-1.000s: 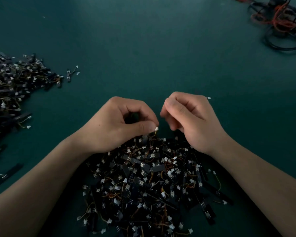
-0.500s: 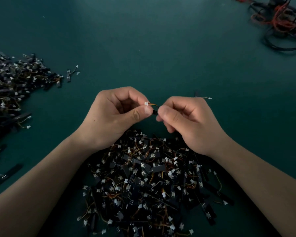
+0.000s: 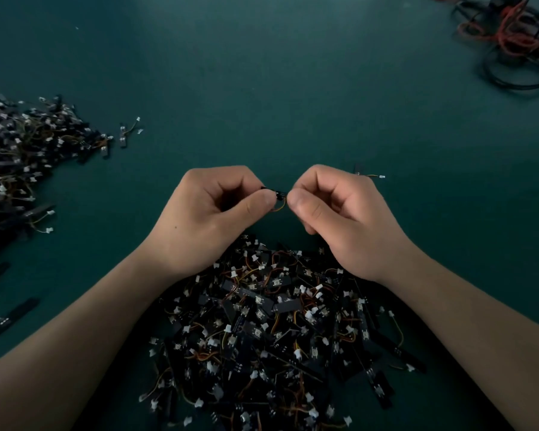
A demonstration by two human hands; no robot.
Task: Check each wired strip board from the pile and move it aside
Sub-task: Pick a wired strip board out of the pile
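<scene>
Beyond the pile point(image 3: 262, 331), the left hand point(image 3: 206, 219) and the right hand point(image 3: 339, 213) pinch one strip board point(image 3: 277, 193) (wire looping under). Another heap point(image 3: 28, 157) lies to its left.

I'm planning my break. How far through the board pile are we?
Done: a big heap of boards lies set aside at the left. In hand: the left hand and right hand pinch one board between them. Left: a dense pile in front of the person, which looks about as large as the heap. At a guess, that's roughly halfway.
</scene>
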